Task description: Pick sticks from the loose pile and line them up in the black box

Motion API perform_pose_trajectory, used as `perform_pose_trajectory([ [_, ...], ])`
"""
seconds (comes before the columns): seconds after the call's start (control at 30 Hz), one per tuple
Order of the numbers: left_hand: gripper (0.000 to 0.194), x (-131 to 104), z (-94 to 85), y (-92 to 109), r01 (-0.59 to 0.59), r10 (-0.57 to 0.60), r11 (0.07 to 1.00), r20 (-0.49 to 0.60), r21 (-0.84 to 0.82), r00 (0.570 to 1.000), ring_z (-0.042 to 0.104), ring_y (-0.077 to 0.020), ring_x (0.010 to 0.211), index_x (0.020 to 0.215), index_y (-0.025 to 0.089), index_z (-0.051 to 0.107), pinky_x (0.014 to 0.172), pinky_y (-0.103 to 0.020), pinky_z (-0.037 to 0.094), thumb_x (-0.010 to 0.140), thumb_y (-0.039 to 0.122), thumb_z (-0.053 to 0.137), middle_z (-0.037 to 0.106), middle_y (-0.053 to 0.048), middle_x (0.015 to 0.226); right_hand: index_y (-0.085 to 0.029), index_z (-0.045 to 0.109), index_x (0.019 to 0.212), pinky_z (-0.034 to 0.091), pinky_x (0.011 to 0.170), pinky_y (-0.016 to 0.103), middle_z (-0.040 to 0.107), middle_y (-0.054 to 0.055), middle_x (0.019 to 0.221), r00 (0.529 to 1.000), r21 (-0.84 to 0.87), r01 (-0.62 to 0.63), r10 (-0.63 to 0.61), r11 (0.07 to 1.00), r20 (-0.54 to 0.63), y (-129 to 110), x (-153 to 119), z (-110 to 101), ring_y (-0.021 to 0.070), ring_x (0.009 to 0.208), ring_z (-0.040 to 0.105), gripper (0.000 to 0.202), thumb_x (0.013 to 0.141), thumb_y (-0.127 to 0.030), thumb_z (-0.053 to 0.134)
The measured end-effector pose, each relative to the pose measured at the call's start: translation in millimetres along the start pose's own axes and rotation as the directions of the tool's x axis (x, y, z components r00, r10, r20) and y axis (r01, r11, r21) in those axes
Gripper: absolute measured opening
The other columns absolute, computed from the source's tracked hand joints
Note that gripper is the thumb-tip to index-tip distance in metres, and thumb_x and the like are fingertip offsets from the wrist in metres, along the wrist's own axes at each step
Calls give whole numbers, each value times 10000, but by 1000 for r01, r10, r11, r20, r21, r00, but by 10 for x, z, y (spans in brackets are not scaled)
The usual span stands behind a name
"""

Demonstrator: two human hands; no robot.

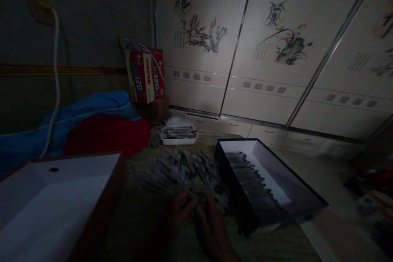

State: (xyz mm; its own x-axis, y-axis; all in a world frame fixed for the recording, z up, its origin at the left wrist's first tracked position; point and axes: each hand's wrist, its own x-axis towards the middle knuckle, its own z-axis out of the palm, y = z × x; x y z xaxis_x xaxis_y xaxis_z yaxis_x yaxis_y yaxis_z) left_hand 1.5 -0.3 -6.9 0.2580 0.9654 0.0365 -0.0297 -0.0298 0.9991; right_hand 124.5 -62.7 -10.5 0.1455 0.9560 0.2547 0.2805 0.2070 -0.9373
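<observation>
The left hand [181,208] looks pinched at the fingertips on a slim pen-like piece [186,189], held just over the near edge of a loose pile of similar pieces [184,168]. The right hand [211,219] crowds in beside it — too dim and blurred to tell whether its fingers are clamped or merely close. A light, steady pinch would serve best, with the right wrist kept off the black box [235,192] and its row of pen-like pieces [250,176]
</observation>
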Motion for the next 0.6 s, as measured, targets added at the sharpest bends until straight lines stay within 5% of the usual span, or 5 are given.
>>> perform_pose_trajectory([
  [0.1, 283, -7, 3, -1, 8, -6, 995, -26, 99, 1000, 514, -144, 440, 606, 174, 653, 462, -242, 377, 692, 444, 640, 575, 10, 477, -231, 602, 1141, 433, 895, 301, 628, 71, 1145, 1000, 14, 26, -26, 1000, -4, 35, 28, -9, 201, 1044, 577, 352, 869, -408, 465],
  [0.27, 115, 75, -124, 148, -134, 233, 899, -198, 416, 952, 614, -231, 783, 788, 215, 667, 708, -307, 445, 736, 278, 587, 666, -52, 817, -230, 678, 962, 470, 824, 325, 685, 79, 967, 944, -29, -14, 4, 999, -330, 192, 70, -66, 233, 984, 587, 422, 750, -573, 551],
  [0.43, 256, 214, -143, 260, -237, 311, 473, 91, 849, 946, 559, -225, 897, 886, 173, 651, 810, -332, 421, 758, 75, 452, 610, -86, 917, -201, 677, 918, 461, 813, 342, 689, 87, 943, 930, -142, -68, 12, 988, -366, 269, 76, -64, 243, 963, 588, 512, 736, -641, 491],
  [0.53, 263, 283, -80, 235, -267, 250, 216, 211, 939, 945, 534, -250, 934, 869, 150, 647, 812, -357, 416, 738, 36, 450, 596, -116, 949, -173, 672, 960, 468, 775, 311, 686, 103, 965, 919, -151, -146, 77, 978, -387, 261, 81, -43, 227, 926, 608, 512, 811, -583, 406],
  [0.6, 261, 317, -49, 204, -263, 241, 146, 224, 954, 944, 533, -259, 935, 854, 143, 642, 811, -371, 417, 748, 31, 432, 596, -129, 956, -166, 673, 972, 467, 767, 298, 686, 106, 975, 911, -140, -176, 108, 974, -398, 244, 89, -38, 224, 921, 614, 494, 817, -556, 413],
])
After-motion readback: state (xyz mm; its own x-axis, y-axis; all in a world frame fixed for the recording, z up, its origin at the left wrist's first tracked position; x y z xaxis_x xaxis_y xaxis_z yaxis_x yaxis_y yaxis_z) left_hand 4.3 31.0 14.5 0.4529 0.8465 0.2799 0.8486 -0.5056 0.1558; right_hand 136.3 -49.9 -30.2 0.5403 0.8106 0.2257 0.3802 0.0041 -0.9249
